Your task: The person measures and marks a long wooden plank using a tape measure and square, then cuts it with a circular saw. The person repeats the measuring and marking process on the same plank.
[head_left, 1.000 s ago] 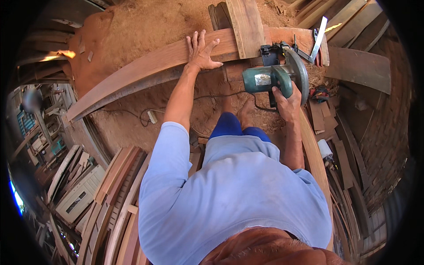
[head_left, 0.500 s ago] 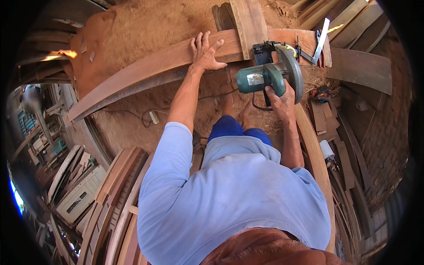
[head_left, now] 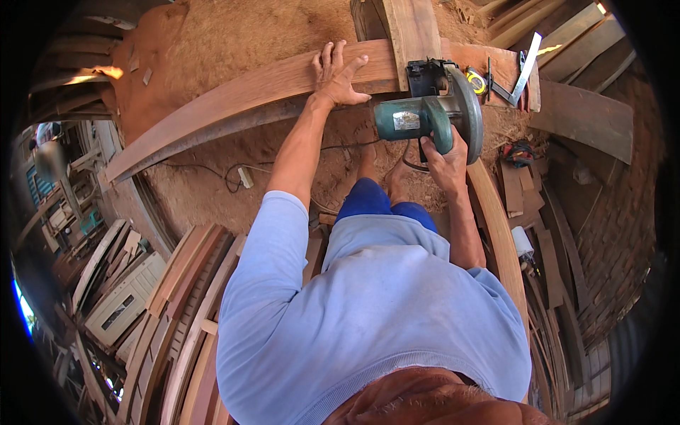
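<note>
My right hand [head_left: 448, 157] is wrapped round the rear handle of a green circular saw [head_left: 418, 117], whose grey round guard faces right. The front of its black base is at the near end of a wooden board [head_left: 414, 35] that lies crosswise over a long curved plank [head_left: 248, 85]. My left hand [head_left: 335, 79] rests on that plank, left of the saw, with its fingers spread and nothing in it. Whether the blade touches wood is hidden by the saw's body.
Right of the saw lie a yellow tape measure [head_left: 475, 80] and a try square [head_left: 520, 74]. A power cord [head_left: 340, 146] trails over the sawdust-covered ground to a white socket block [head_left: 245, 177]. Curved planks [head_left: 177, 312] are stacked at the lower left. A red tool [head_left: 518, 153] sits among offcuts on the right.
The view has shifted slightly, so the plank and tools appear a little farther right. Against the crosswise board, the saw has drawn slightly left and nearer. Both hands keep their hold.
</note>
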The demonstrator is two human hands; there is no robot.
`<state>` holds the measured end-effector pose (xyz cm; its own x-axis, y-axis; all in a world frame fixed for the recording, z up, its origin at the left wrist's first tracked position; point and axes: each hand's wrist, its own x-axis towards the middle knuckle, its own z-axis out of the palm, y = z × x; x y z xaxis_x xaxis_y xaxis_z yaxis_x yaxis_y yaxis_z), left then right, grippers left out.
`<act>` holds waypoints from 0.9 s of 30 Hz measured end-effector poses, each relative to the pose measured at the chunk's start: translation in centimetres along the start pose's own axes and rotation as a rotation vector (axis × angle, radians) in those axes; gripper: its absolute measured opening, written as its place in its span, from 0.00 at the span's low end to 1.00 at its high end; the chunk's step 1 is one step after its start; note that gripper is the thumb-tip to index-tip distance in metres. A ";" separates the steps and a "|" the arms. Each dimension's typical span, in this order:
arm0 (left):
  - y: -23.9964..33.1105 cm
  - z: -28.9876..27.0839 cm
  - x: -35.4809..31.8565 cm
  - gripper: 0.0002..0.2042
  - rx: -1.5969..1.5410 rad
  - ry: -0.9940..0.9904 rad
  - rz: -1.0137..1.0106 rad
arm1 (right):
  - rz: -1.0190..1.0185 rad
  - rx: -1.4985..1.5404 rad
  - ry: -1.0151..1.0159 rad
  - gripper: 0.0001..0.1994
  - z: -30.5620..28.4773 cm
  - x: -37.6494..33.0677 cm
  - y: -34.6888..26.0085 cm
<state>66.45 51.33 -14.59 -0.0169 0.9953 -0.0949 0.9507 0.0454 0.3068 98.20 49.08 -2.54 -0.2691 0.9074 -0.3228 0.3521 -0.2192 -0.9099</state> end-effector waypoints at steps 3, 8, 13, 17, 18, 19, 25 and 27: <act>0.0 0.0 -0.1 0.49 0.005 -0.002 -0.007 | -0.006 0.001 0.001 0.11 0.4 0.1 -0.1; -0.2 0.4 0.0 0.50 0.008 0.007 0.004 | 0.011 0.024 -0.023 0.10 0.7 0.2 0.0; -0.3 0.6 0.0 0.50 0.012 0.008 0.005 | -0.022 0.031 -0.011 0.08 1.1 0.6 0.2; -0.5 0.8 0.1 0.50 0.009 0.010 0.010 | -0.013 0.060 -0.041 0.07 0.9 0.9 0.7; -0.6 0.9 0.1 0.50 0.012 0.010 0.012 | -0.016 0.045 -0.040 0.08 0.9 1.1 0.7; -0.6 0.9 0.1 0.50 0.022 0.002 0.007 | -0.020 0.031 -0.042 0.08 1.0 1.4 0.6; -0.6 1.1 0.2 0.50 0.054 -0.027 -0.014 | -0.039 0.051 -0.045 0.08 1.1 2.1 0.8; -0.5 1.1 0.2 0.50 0.046 -0.010 -0.010 | -0.040 0.046 -0.047 0.09 1.1 2.2 0.7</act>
<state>66.31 51.39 -15.77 -0.0237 0.9939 -0.1073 0.9638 0.0512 0.2618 96.88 50.48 -4.20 -0.3246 0.8979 -0.2972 0.2986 -0.2008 -0.9330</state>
